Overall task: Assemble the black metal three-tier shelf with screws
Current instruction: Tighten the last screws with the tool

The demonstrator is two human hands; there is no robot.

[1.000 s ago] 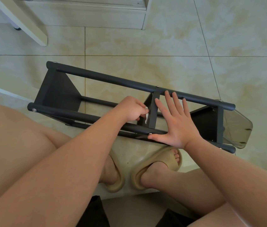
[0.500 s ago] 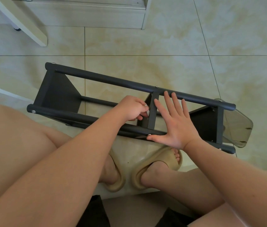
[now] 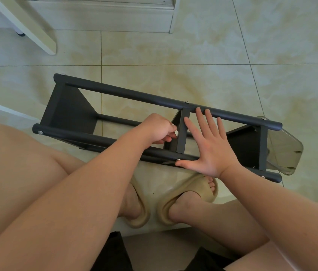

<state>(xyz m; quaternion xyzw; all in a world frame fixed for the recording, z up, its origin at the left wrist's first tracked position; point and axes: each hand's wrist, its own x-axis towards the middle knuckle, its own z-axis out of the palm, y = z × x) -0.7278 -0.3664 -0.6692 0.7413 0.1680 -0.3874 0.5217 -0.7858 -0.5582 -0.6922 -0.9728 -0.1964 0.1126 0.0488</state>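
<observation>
Between shelf rails (image 3: 126, 93), right hand (image 3: 210, 149) spreads flat.

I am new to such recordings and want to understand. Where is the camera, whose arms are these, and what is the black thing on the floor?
No machine here: a person wears the camera on the head, so you look down at their own arms and sandals. The black metal shelf lies on its side on the tiled floor. The right hand rests flat and open across it. The left hand curls its fingers at the middle plate; whether they pinch something is not visible. A smoky clear piece sits at the shelf's right end.
</observation>
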